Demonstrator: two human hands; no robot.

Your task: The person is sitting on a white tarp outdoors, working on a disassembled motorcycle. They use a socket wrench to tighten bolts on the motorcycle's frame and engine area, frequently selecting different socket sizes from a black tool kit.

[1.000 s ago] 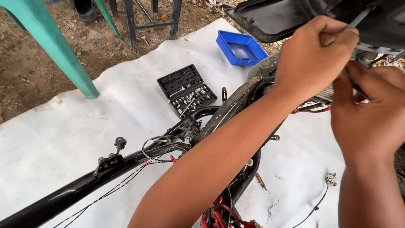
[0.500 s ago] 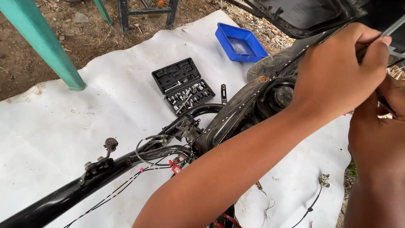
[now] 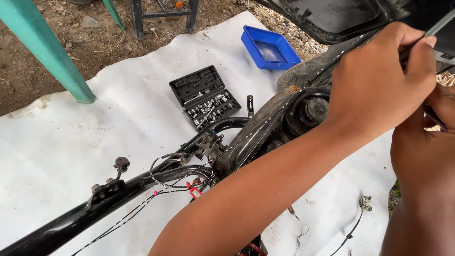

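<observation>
My left hand [image 3: 379, 80] reaches across from the lower left and is closed around a thin grey metal tool shaft [image 3: 440, 26] at the top right. Just below it at the right edge is my right hand [image 3: 422, 151], fingers curled and mostly covered by the left hand, so what it holds is hidden. Both hands work above the dark body of a stripped motorcycle frame [image 3: 142, 182], close to a round cap [image 3: 315, 109]. Black tubing, cables and a red connector [image 3: 193, 191] run down to the left.
A white sheet [image 3: 71, 142] covers the dirt ground. On it lie an open black socket set case [image 3: 204, 97], a blue plastic tray [image 3: 270, 47] and a loose cable [image 3: 360, 206]. A green leg [image 3: 52, 52] stands far left, with a black panel [image 3: 332, 19] top right.
The view has shifted, so the frame and both hands sit further right. My left hand has stayed closed on the thin tool, and my right hand is more hidden under it.
</observation>
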